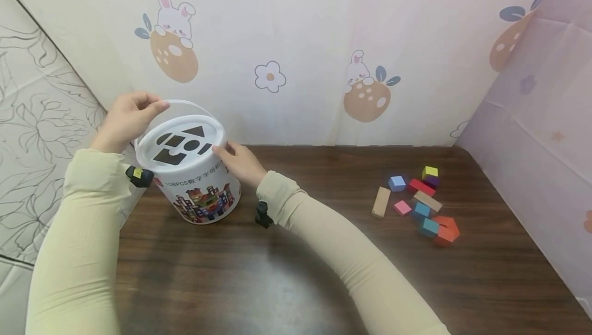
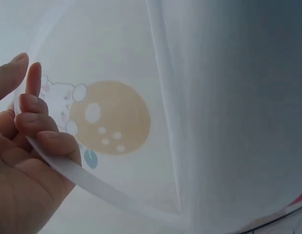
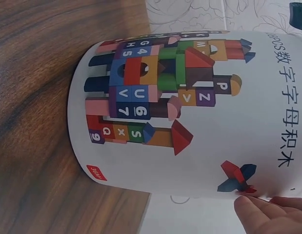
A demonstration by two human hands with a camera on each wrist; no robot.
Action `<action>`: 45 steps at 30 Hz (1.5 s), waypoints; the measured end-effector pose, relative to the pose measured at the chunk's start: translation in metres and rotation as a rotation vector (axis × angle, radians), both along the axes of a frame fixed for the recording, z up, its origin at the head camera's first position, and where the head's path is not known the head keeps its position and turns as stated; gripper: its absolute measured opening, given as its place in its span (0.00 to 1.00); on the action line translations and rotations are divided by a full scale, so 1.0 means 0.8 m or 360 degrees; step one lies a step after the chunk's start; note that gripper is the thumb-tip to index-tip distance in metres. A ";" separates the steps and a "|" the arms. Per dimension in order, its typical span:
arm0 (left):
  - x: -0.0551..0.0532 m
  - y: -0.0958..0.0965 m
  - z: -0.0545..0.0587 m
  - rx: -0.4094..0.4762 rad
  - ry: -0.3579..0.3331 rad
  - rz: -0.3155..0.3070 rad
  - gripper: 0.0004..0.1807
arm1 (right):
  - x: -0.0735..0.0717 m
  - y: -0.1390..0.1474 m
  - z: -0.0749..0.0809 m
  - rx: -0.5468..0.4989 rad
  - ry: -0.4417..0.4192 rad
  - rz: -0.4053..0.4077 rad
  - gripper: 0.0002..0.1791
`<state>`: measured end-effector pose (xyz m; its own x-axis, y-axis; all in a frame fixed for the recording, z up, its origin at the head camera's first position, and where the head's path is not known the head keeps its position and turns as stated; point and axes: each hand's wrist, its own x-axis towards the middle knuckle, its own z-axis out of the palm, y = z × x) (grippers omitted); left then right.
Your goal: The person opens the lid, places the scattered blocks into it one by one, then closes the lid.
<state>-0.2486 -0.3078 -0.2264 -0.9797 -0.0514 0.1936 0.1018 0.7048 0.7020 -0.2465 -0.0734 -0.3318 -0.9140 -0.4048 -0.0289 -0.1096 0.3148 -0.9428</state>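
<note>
A white toy block bucket stands upright on the table's left side. Its lid has several dark shaped holes, and a picture of a block castle covers its side. The thin white handle is raised above the lid. My left hand has its fingers curled round this handle, as the left wrist view shows. On the bucket's right, my right hand rests against the lid's rim and upper side. Part of its fingers is hidden behind the bucket in the right wrist view.
Several coloured blocks lie loose on the right of the brown wooden table, among them a pale wooden block, a pink block and a blue block. A rabbit-print curtain hangs behind the table.
</note>
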 end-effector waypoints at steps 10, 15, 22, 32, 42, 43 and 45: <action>0.009 0.040 0.006 0.0166 0.0177 -0.0145 0.10 | -0.007 0.019 -0.004 -0.0163 0.0061 -0.0071 0.34; 0.005 0.064 0.002 0.0261 0.0345 -0.0123 0.06 | -0.012 0.038 -0.009 -0.0235 0.0095 -0.0117 0.35; 0.005 0.109 0.006 0.0394 0.0486 -0.0174 0.07 | -0.010 0.078 0.001 -0.0306 0.0162 -0.0202 0.35; 0.004 0.183 0.009 0.0641 0.0518 -0.0338 0.05 | 0.009 0.156 0.013 -0.0343 0.0317 -0.0301 0.31; 0.023 0.245 0.001 0.0567 0.0342 -0.0602 0.11 | 0.049 0.232 0.002 -0.0345 0.0380 -0.0442 0.28; 0.025 0.251 0.000 0.0561 0.0328 -0.0634 0.11 | 0.054 0.239 0.001 -0.0344 0.0364 -0.0449 0.28; 0.030 0.261 -0.003 0.0554 0.0298 -0.0699 0.11 | 0.064 0.252 -0.003 -0.0339 0.0332 -0.0457 0.28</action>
<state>-0.2250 -0.0991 -0.2288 -0.8744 0.2599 0.4097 0.4764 0.3002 0.8264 -0.1949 0.1281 -0.3342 -0.9681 -0.1092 0.2255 -0.2410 0.1607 -0.9571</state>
